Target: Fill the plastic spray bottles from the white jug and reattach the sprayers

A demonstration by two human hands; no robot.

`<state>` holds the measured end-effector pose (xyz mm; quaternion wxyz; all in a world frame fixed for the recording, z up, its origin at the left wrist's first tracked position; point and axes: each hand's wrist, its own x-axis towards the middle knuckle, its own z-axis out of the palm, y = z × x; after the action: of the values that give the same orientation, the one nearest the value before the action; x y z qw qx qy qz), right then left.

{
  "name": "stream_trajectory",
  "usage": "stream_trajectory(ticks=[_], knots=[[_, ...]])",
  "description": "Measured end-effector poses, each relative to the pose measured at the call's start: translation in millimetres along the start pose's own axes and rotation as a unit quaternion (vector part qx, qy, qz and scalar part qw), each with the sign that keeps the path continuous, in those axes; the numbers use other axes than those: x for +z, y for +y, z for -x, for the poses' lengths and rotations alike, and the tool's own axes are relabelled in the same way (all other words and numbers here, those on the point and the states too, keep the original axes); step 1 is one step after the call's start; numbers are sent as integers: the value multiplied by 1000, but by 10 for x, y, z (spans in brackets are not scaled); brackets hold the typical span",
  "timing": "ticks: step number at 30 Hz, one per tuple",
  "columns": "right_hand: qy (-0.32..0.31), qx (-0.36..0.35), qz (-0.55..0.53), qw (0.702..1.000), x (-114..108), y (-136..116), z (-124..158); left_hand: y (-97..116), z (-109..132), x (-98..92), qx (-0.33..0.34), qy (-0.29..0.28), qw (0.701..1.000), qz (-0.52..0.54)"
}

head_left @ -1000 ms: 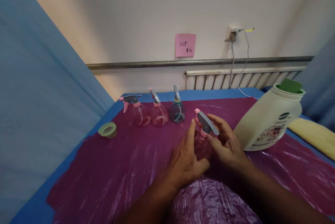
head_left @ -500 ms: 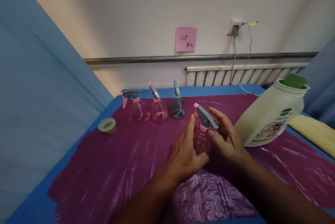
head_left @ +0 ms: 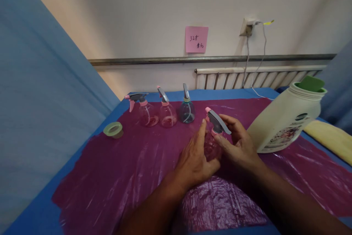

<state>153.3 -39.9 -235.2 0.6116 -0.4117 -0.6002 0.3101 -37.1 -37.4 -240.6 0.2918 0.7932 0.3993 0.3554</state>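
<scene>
A pink spray bottle [head_left: 219, 120] with a grey-and-pink trigger head stands before me, its nozzle pointing up and left. Curved around the left side of its clear body is my left hand [head_left: 192, 160], with the index finger reaching up toward the nozzle. My right hand [head_left: 238, 146] grips the pink collar from the right, thumb in front and fingers behind the head. Part of the bottle's body is hidden by both hands. Behind it stand two more pink spray bottles, one at the far left [head_left: 148, 114] and one in the middle [head_left: 168, 115], plus a blue-green spray bottle [head_left: 187, 111].
A large cream jug [head_left: 283, 121] with a green piece in its mouth stands close to my right hand. Farther right lies a folded yellow cloth [head_left: 330, 138]. A small pale green cup [head_left: 113, 129] sits at left on the purple plastic sheet [head_left: 110, 183]. A cable [head_left: 260, 68] hangs behind.
My right thumb and fingers have shifted slightly left and closed in on the bottle's collar. The left hand stays around the body. The view has tilted a little.
</scene>
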Motion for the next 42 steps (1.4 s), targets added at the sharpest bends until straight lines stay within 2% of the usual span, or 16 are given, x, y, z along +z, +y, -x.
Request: stream_trajectory(ticks=[4,9,16,22,28,31,37,40,42], knots=[[28,-4,0,1000,21,19,-5,7,2,-7,-3,-5,1000,-1],[-39,35,-58,997,-7,-17,27,5,-9,-13,2,-8,1000,-6],[25,-6,11,1000,-3,-26,-11,41,-6,-21,-17,-8,1000,0],[-49,8,-38,998,-34,-153,9,2,-2,-7,2,-6,1000,-7],[10,16,37,999,-21,-56,-13,0,-3,-6,-10,-10,1000,-9],[27,5,39,999,-11,-63,-26,-12,-6,-6,-13,-16,1000,-12],[138,-19,-11,990,-113,-305,-118,-49,-11,30,-5,-8,1000,-21],[147,-18,-25,989,-192,-476,-191,-65,-18,62,-10,0,1000,-17],[142,-47,-12,989,-234,-605,-239,-62,-25,69,-15,2,1000,-14]])
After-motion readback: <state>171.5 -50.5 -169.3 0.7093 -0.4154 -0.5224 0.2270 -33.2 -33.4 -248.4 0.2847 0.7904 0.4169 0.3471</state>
